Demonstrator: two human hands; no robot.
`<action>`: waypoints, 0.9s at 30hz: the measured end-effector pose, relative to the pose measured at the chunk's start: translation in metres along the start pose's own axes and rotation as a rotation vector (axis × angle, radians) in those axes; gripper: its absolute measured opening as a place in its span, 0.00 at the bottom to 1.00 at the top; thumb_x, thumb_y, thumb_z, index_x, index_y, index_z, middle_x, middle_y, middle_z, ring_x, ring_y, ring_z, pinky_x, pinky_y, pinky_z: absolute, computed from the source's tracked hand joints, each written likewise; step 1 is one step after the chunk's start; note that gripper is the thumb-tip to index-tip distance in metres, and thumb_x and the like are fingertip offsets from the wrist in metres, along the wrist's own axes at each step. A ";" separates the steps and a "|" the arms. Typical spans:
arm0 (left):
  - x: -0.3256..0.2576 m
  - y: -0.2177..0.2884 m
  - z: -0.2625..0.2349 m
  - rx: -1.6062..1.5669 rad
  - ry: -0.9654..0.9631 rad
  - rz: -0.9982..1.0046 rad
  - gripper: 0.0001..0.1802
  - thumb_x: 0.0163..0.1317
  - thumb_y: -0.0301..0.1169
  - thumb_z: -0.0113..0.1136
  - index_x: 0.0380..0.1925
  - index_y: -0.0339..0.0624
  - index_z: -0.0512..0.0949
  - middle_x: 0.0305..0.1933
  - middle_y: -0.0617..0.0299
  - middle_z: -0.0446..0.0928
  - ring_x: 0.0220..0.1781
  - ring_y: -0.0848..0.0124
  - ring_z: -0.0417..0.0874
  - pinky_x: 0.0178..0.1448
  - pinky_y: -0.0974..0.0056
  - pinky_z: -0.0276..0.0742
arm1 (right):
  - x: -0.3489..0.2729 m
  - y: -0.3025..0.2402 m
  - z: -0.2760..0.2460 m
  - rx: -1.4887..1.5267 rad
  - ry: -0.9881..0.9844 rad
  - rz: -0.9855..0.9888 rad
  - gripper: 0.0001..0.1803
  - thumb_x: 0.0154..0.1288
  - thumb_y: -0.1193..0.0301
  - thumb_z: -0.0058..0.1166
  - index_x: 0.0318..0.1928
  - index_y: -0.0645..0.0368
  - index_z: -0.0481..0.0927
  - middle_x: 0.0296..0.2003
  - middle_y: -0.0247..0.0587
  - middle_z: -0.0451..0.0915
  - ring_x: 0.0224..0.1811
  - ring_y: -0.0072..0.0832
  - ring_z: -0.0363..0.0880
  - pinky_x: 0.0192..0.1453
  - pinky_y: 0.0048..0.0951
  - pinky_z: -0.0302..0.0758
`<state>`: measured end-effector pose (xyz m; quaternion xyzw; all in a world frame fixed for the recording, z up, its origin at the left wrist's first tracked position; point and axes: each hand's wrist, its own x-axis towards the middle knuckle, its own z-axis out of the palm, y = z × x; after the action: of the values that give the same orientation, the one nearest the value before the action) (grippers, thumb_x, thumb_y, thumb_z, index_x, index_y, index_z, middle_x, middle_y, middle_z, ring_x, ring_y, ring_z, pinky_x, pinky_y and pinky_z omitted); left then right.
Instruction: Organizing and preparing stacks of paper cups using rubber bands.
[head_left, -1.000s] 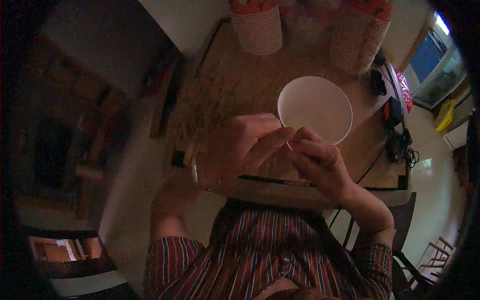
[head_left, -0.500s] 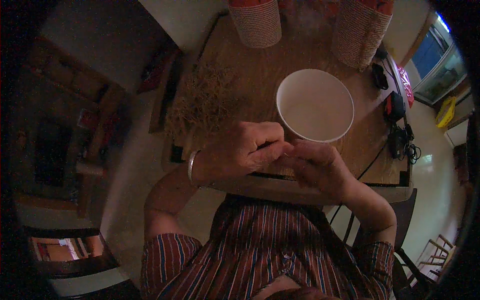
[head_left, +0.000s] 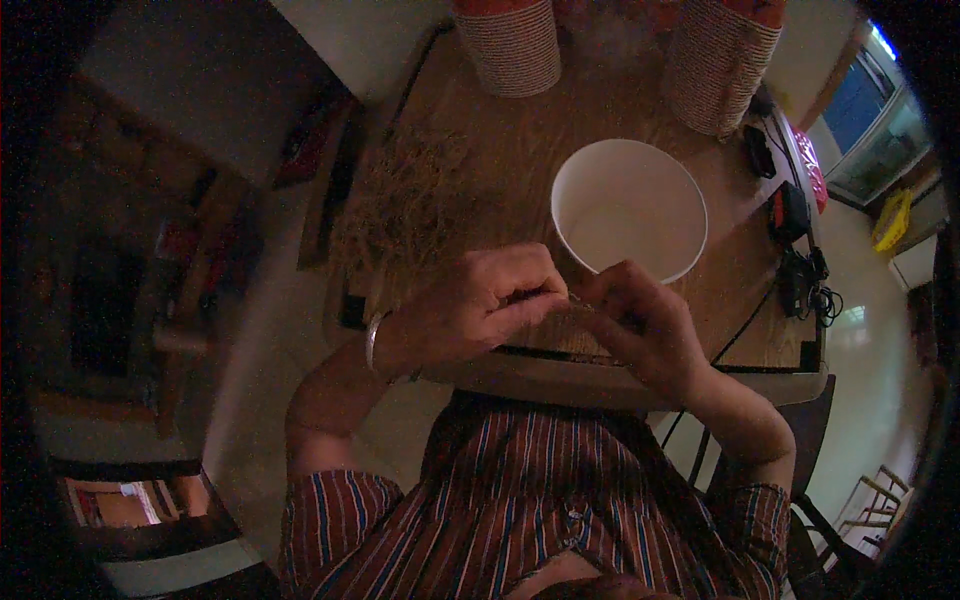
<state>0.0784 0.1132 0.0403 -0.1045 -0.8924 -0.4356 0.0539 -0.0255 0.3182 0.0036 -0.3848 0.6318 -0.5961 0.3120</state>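
Observation:
My left hand [head_left: 490, 305], with a silver bangle on its wrist, is closed in a pinch over the near edge of the table. Facing it, my right hand [head_left: 645, 325] is also pinched, its fingertips close to the left ones. A thin, pale brown strand [head_left: 574, 299] shows faintly between the two hands; its ends are hidden in the fingers. Just beyond the right hand stands a white, round tub [head_left: 630, 205], open at the top. A loose heap of dry, tangled brown stems [head_left: 405, 205] lies on the table beyond my left hand.
Two ribbed stacks of cups or tubs [head_left: 510, 50] [head_left: 720, 65] stand at the table's far side. Black adapters and cables [head_left: 795, 265] lie along the right edge of the wooden table [head_left: 580, 120]. A dark chair [head_left: 815, 440] is at the right.
My right hand has drawn slightly right, its fingers curling more, so a small gap with a thin strand shows between the hands. My left hand has shifted slightly left. The tub stays put.

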 end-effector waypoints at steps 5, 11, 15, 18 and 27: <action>0.003 0.002 0.005 -0.130 -0.008 0.031 0.05 0.64 0.26 0.62 0.34 0.35 0.79 0.34 0.58 0.77 0.39 0.69 0.80 0.45 0.65 0.75 | -0.012 -0.002 -0.011 -0.293 0.029 -0.148 0.09 0.65 0.74 0.59 0.45 0.60 0.77 0.34 0.41 0.81 0.35 0.28 0.81 0.39 0.31 0.78; 0.007 0.006 0.012 -0.254 -0.019 0.007 0.04 0.62 0.25 0.63 0.35 0.36 0.80 0.35 0.62 0.78 0.40 0.75 0.78 0.45 0.68 0.74 | -0.013 -0.005 -0.020 -0.520 0.070 -0.547 0.12 0.60 0.79 0.62 0.44 0.60 0.78 0.26 0.39 0.79 0.23 0.26 0.79 0.24 0.28 0.73; 0.012 0.012 0.014 -0.342 -0.034 -0.079 0.03 0.63 0.25 0.63 0.34 0.37 0.80 0.34 0.65 0.78 0.40 0.78 0.77 0.44 0.70 0.73 | -0.014 0.004 -0.033 -0.687 0.035 -0.740 0.17 0.55 0.80 0.64 0.46 0.61 0.78 0.25 0.38 0.78 0.22 0.33 0.78 0.21 0.32 0.70; 0.013 0.016 0.012 -0.359 -0.051 -0.096 0.04 0.64 0.26 0.63 0.35 0.37 0.80 0.34 0.66 0.78 0.39 0.79 0.76 0.44 0.70 0.73 | -0.018 -0.009 -0.042 -0.799 -0.083 -0.754 0.29 0.47 0.73 0.65 0.54 0.62 0.77 0.39 0.44 0.81 0.32 0.39 0.84 0.25 0.36 0.79; 0.015 0.018 0.017 -0.391 -0.047 -0.104 0.03 0.64 0.25 0.63 0.35 0.37 0.80 0.33 0.65 0.78 0.38 0.79 0.77 0.42 0.70 0.74 | -0.014 -0.009 -0.040 -0.808 0.065 -0.828 0.16 0.51 0.79 0.63 0.43 0.60 0.79 0.22 0.35 0.73 0.19 0.32 0.73 0.20 0.35 0.66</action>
<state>0.0678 0.1395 0.0469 -0.0769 -0.7962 -0.6000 -0.0108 -0.0508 0.3510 0.0155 -0.6700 0.6153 -0.3916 -0.1385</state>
